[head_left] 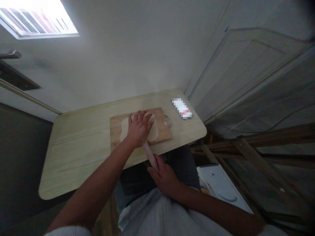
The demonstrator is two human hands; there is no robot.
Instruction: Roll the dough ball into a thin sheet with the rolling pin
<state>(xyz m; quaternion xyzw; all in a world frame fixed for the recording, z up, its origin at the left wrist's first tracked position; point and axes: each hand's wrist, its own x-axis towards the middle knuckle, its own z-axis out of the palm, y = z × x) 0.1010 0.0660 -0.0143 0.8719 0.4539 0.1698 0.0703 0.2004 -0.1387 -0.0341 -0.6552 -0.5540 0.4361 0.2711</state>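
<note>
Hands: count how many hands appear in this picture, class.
2: the left hand lies on the dough on the cutting board; the right hand grips the rolling pin.

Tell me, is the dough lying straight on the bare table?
No, the dough lies on a wooden cutting board that rests on the table, under the left hand.

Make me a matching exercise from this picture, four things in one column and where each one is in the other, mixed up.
1. left hand
2. right hand
3. dough
4. cutting board

A. lies on the table
B. grips the rolling pin's near end
C. spread flat on the board
D. presses on the dough

Pairs: 1-D, 2-B, 3-C, 4-A
</note>
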